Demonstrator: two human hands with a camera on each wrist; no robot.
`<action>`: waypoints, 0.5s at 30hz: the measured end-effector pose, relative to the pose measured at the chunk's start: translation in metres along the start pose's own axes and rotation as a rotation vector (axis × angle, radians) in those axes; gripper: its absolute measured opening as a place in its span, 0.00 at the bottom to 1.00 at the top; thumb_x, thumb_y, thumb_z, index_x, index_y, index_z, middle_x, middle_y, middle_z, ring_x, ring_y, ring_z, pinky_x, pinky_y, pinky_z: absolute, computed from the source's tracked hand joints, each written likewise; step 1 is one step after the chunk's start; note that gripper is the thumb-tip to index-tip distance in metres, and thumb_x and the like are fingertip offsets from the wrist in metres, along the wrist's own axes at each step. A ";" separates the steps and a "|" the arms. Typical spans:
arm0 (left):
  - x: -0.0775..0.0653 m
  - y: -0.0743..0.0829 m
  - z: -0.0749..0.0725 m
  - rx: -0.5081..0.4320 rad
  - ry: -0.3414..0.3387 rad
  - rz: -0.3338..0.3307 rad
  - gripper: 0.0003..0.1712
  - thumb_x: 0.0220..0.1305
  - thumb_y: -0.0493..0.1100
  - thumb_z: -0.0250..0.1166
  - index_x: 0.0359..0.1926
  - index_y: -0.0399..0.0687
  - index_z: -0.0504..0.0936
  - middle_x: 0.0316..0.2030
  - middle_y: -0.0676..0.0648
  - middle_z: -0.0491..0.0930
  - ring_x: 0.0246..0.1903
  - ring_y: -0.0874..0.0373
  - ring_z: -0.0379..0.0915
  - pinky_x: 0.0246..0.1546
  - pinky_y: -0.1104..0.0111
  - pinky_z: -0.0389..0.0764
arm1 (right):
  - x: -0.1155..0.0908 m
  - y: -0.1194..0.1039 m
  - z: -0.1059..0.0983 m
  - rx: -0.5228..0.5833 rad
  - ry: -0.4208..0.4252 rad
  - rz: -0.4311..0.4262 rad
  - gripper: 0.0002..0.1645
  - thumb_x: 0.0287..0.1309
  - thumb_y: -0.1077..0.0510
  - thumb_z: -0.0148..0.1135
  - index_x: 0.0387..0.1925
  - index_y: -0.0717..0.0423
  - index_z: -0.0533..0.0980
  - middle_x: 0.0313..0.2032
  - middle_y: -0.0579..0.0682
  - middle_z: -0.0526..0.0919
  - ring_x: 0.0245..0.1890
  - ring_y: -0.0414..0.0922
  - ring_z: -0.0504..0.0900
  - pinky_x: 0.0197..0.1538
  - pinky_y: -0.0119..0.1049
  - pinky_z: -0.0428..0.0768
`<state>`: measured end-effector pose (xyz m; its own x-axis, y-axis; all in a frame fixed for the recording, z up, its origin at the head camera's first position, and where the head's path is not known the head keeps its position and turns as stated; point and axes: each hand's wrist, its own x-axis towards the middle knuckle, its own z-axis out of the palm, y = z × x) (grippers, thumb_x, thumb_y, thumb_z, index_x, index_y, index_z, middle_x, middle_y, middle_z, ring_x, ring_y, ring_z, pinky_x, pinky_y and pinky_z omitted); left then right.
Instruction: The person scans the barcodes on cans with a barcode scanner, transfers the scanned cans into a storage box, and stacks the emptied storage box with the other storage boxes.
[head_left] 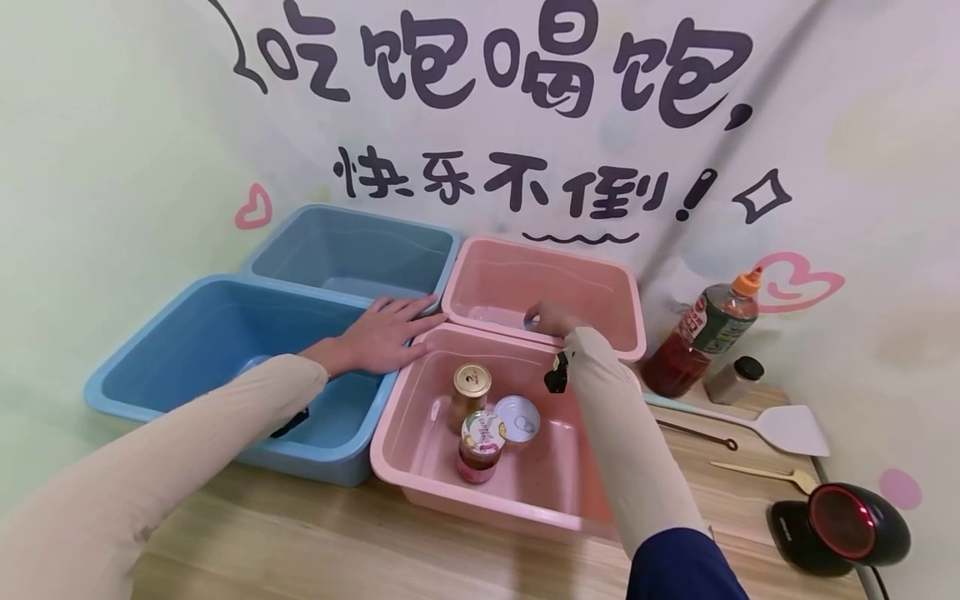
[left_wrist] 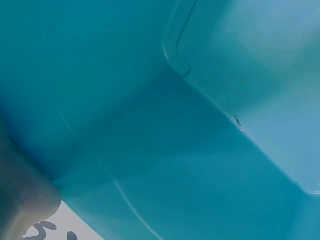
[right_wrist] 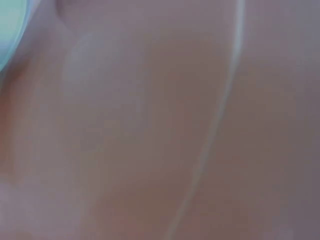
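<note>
My left hand [head_left: 381, 335] rests with straight, spread fingers on the rims where the blue and pink bins meet. In the left wrist view, part of that hand [left_wrist: 27, 197] shows at the lower left, over the blue bin's wall. My right hand [head_left: 553, 318] reaches down into the far pink bin [head_left: 551, 258], its fingers curled at a small pale bluish thing [head_left: 531, 322], mostly hidden. A pale green, round-edged thing [right_wrist: 11, 30] fills the upper left corner of the right wrist view; its kind cannot be told.
The near pink bin [head_left: 510, 510] holds a gold-lidded can [head_left: 472, 382], a jar [head_left: 482, 446] and a pull-tab can [head_left: 517, 418]. Two blue bins [head_left: 341, 454] stand left. At right are a red sauce bottle [head_left: 697, 337], small jar [head_left: 735, 379], spatula [head_left: 791, 427] and black device [head_left: 843, 525].
</note>
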<state>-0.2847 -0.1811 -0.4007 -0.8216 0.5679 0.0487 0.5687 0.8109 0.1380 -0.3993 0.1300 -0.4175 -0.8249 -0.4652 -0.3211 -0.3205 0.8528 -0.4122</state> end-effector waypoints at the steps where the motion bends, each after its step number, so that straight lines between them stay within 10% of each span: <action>1: 0.000 0.000 0.000 -0.002 0.000 0.001 0.34 0.75 0.57 0.51 0.76 0.55 0.61 0.78 0.42 0.54 0.76 0.42 0.53 0.70 0.40 0.56 | 0.000 0.000 0.000 0.001 -0.001 0.004 0.20 0.61 0.64 0.57 0.53 0.66 0.80 0.54 0.63 0.82 0.47 0.53 0.78 0.48 0.38 0.76; 15: 0.000 0.001 0.001 0.004 -0.001 0.003 0.33 0.75 0.58 0.50 0.76 0.56 0.61 0.78 0.43 0.53 0.76 0.43 0.53 0.70 0.41 0.56 | 0.005 0.003 0.002 0.020 -0.076 0.064 0.19 0.61 0.63 0.58 0.54 0.62 0.80 0.56 0.61 0.81 0.49 0.53 0.77 0.49 0.39 0.77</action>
<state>-0.2843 -0.1802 -0.4021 -0.8199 0.5704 0.0484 0.5713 0.8098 0.1335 -0.4034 0.1297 -0.4225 -0.8057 -0.4272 -0.4103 -0.2586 0.8769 -0.4053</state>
